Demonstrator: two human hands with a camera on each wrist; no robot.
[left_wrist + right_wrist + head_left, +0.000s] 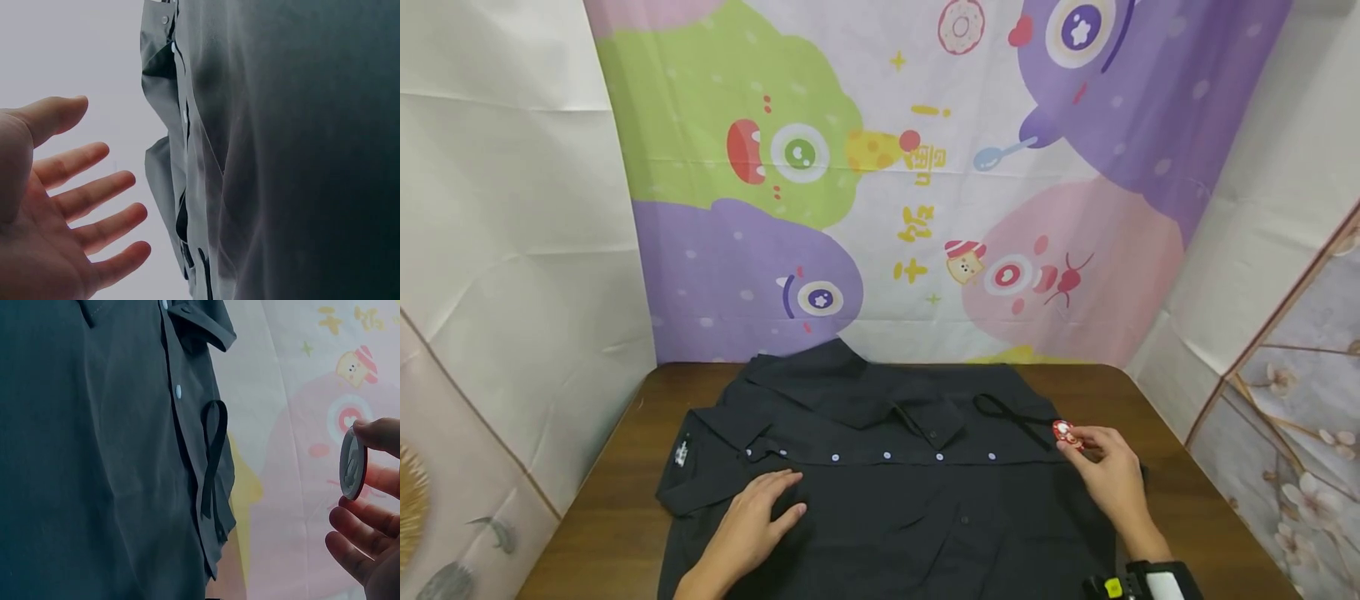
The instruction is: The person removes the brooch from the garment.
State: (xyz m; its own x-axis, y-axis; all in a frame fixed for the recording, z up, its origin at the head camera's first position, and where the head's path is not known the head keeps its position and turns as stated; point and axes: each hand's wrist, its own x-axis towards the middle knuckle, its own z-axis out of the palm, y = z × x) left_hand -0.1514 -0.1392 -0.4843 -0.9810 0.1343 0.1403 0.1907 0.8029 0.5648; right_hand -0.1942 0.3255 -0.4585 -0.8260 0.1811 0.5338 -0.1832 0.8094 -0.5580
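Note:
A black button-up shirt (865, 525) lies spread across the table, its collar and one short sleeve toward the left and a row of pale buttons along its placket. Between thumb and fingers, my right hand (1108, 479) pinches a small round red pin badge (1063, 432) above the shirt's right part. The badge's silvery back (352, 464) faces the right wrist camera. My left hand (752, 521) hovers at or just over the shirt's left part, fingers spread and holding nothing; whether it touches the cloth I cannot tell. A thin black ribbon (215, 450) forms a loop on the shirt near the badge.
Brown wood shows on the table (602, 500) either side of the shirt. Behind it hangs a cartoon-printed cloth (917, 317), with pale panels (527, 208) at the sides. A dark band with a white part (1165, 581) circles the right wrist.

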